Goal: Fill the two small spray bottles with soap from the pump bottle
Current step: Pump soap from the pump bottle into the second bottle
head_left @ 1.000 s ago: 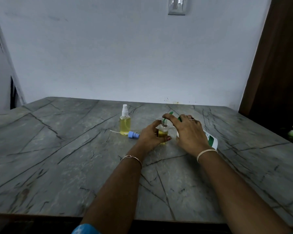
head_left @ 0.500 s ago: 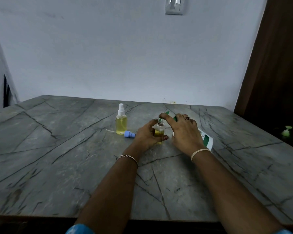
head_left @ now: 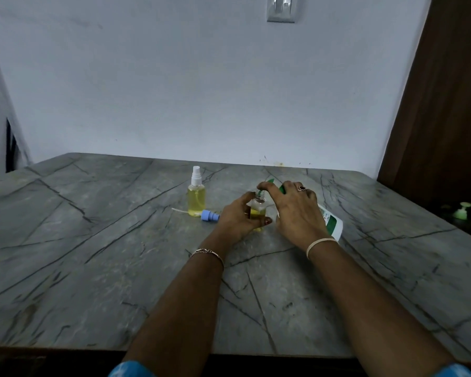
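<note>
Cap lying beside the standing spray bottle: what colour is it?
The cap is light blue; head view.

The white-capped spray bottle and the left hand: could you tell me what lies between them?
A blue spray head lies between the white-capped spray bottle and the left hand, seen in the head view.

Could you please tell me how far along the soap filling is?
Done: the capped bottle stands nearly full of yellow soap. In hand: the left hand grips the open bottle, part full, while the right hand tips the pump bottle at its mouth. Left: top it up and fit the blue cap lying nearby.
</note>
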A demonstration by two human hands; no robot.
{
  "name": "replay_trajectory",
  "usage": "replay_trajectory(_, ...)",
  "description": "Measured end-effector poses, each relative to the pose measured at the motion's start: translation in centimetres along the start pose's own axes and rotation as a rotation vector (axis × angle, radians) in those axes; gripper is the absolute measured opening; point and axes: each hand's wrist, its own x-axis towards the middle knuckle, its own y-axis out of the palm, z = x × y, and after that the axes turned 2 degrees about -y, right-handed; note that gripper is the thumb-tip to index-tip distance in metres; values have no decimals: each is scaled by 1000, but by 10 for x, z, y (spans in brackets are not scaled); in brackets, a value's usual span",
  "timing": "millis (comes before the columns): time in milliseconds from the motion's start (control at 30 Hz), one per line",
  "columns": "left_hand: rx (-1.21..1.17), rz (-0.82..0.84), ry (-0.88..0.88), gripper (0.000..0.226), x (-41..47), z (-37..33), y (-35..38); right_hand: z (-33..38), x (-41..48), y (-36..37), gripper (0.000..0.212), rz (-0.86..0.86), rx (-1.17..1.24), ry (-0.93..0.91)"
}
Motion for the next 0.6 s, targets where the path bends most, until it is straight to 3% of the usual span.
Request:
replay_trajectory(167, 1, -3, -13, 68, -1, 0, -1, -4, -1, 3, 70, -6, 5, -12)
replay_trajectory(333, 9, 15, -29, 75, -2, 1, -3, -6, -3, 5, 88, -18, -14, -53)
replay_trajectory(600, 13, 11, -7, 69, -3, -2, -3, 0, 0, 2, 72, 7, -5, -1)
